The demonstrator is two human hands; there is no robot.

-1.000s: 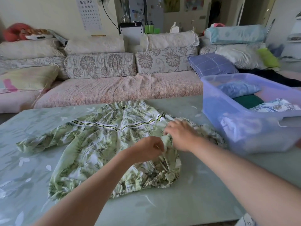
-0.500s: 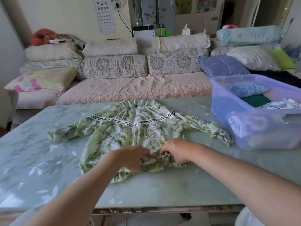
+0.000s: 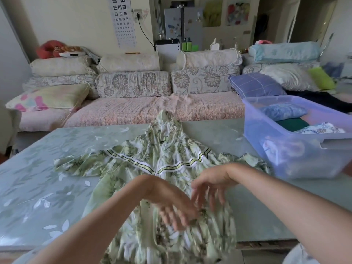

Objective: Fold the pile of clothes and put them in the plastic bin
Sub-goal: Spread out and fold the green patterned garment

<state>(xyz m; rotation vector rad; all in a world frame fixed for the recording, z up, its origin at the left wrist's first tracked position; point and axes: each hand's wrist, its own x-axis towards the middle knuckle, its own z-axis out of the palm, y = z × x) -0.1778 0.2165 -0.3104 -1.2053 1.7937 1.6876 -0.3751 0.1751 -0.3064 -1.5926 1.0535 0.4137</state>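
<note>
A green leaf-print zip jacket [image 3: 162,161] lies front up on the table [image 3: 43,180], sleeves spread to both sides, hood toward the sofa. Its hem hangs over the table's near edge. My left hand [image 3: 171,204] and my right hand [image 3: 209,187] hover close together just above the jacket's lower front, fingers spread and pointing down, motion-blurred, gripping nothing. The translucent blue plastic bin [image 3: 285,161] stands on the table to the right, touching the jacket's right sleeve. Inside are a folded blue garment [image 3: 282,111], a dark green one [image 3: 291,123] and a floral white one [image 3: 320,129].
A long sofa [image 3: 133,111] with several cushions and pillows runs behind the table. A purple checked pillow [image 3: 255,86] and dark fabric [image 3: 323,100] lie on it behind the bin. The table's near edge is right below my hands.
The jacket has been pulled toward me, its hem now over the table's near edge. Both hands have let go of the hem, lifted and spread their fingers.
</note>
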